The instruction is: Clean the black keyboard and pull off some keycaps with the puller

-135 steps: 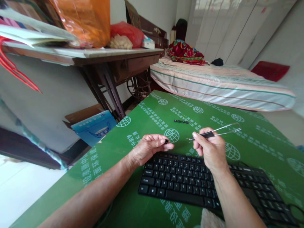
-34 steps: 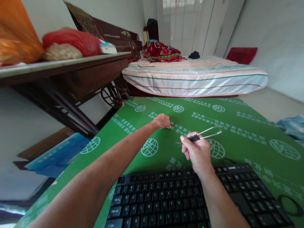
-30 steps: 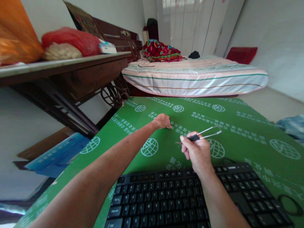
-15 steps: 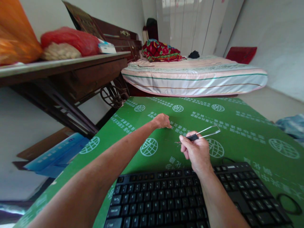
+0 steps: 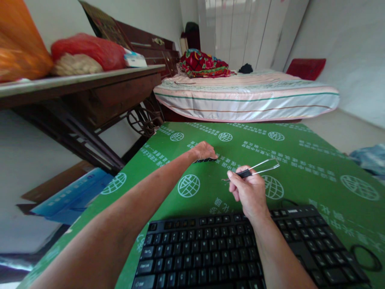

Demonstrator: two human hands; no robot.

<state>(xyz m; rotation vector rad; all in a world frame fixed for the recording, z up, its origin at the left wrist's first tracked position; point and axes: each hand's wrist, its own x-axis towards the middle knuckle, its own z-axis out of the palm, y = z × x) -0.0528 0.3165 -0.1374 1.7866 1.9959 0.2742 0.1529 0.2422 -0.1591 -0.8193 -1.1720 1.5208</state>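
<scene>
My right hand [image 5: 248, 184] grips a keycap puller [image 5: 244, 174] by its black handle, above the far edge of a black keyboard [image 5: 207, 249]. Its wire loop points up and to the right, and thin metal tips stick out on the left side of the fist. Farther off on the green board, my left hand [image 5: 205, 150] is closed on a narrow black strip [image 5: 207, 159] that shows beneath the fingers. Small light marks run along the strip; what it is I cannot make out. My right forearm covers part of the keyboard.
A green printed board [image 5: 162, 172] carries the keyboard, whose cable [image 5: 367, 259] curls at the right. Left stands a sewing-machine table [image 5: 120, 80] with bags on it, and a blue box [image 5: 72, 196] sits lower down. A bed [image 5: 246, 98] lies beyond the board.
The black strip now shows under my left hand, which has risen slightly. My right hand and the keycap puller have barely moved.
</scene>
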